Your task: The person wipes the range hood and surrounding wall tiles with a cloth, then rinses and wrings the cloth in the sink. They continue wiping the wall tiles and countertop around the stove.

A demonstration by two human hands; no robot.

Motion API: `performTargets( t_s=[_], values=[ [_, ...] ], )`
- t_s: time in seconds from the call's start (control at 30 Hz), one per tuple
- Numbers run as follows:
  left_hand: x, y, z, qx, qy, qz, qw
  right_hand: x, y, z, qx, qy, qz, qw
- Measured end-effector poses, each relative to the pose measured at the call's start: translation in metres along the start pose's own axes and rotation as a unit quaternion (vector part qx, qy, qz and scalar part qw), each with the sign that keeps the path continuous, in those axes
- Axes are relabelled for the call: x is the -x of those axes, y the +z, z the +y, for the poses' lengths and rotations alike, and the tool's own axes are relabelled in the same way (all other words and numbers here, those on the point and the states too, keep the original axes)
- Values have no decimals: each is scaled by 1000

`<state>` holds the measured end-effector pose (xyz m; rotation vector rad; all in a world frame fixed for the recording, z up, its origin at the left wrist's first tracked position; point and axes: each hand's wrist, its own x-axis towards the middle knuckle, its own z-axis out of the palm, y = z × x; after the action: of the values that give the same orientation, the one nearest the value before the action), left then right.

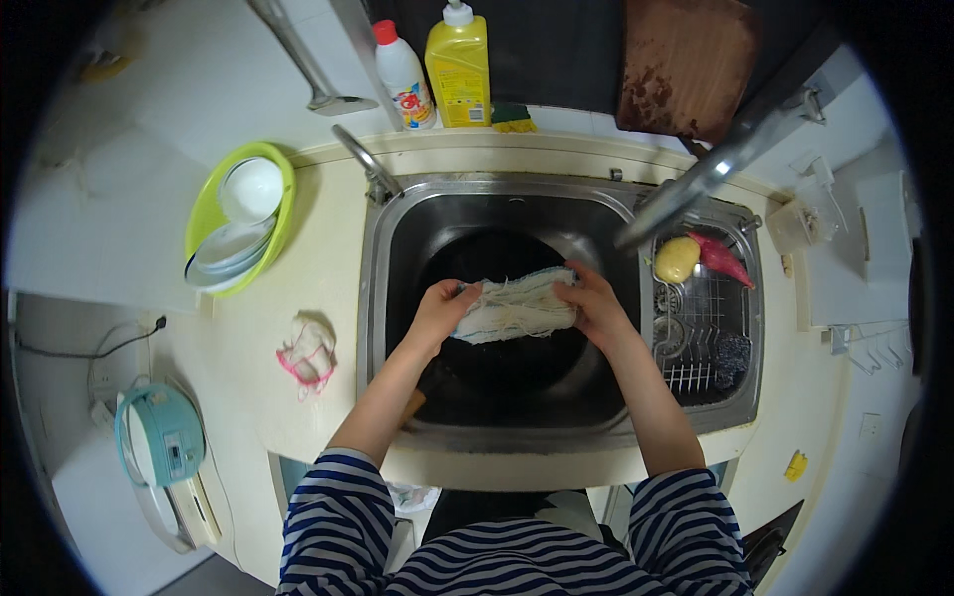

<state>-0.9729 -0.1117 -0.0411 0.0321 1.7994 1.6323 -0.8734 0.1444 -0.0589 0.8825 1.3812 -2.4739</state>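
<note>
A white dishcloth with blue edging (518, 307) is stretched above the large steel sink basin (507, 413), frayed threads on its upper face. My left hand (445, 311) grips its left end, thumb on top. The right end is pinched between the thumb and fingers of my right hand (594, 304). Beneath the cloth, inside the basin, is a dark round area whose nature I cannot tell. On the counter left of the sink lies a crumpled white cloth with pink edging (308, 354).
A green basket (195, 216) of bowls and plates stands at the left, above a rice cooker (168, 436). Bottles (458, 74) and a sponge (513, 119) line the back ledge. The faucet (686, 186) slants over the sink's right side; a potato (677, 260) lies in the small basin.
</note>
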Motion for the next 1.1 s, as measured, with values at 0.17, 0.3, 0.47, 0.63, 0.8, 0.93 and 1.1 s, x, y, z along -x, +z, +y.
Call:
performTargets(
  t_s=[0.17,0.3,0.47,0.63,0.8,0.93,1.1],
  values=[
    [-92,5,-91,-289,-15,212,933,-88,1,87,485,-94,303,815],
    [-104,18,-133,-206,-86,324,919,-119,8,127,615,-34,201,761],
    [-106,31,-128,202,-264,141,933,-114,43,117,498,-22,239,834],
    [-91,58,-110,160,-287,56,943,-112,37,109,597,-142,164,773],
    [-62,44,-104,224,-230,181,930,-133,1,99,574,-132,251,769],
    [-71,27,-111,302,-304,173,887,-104,64,105,446,4,185,876],
    [-79,43,-121,294,-342,55,891,-87,81,116,516,-132,163,830]
  ],
)
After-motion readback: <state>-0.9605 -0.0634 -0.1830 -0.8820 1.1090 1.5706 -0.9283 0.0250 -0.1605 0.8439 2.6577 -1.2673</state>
